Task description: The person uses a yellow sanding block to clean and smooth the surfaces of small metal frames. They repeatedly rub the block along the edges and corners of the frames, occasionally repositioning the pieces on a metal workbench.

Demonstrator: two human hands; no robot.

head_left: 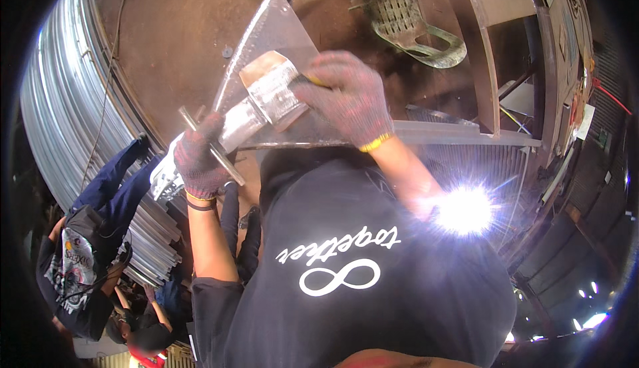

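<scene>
The left hand (198, 161), gloved, is closing around a thin metal rod (212, 146) beside the end of a shiny metal bracket (261, 105). The right hand (347, 95), also gloved, is pressing flat-fingered on the bracket and pinching a yellow-handled tool (313, 80) against the triangular steel plate (274, 31). Likely risks: the bracket sliding on the smooth plate under uneven pressure; glare from the bright arc (464, 209) nearby masking the alignment.

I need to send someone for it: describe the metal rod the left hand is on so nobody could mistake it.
Start at the triangular steel plate in the middle. At its lower left corner a shiny metal sleeve sticks out toward the gloved left hand. The thin straight rod crosses by that hand, slimmer than everything around it.
</scene>
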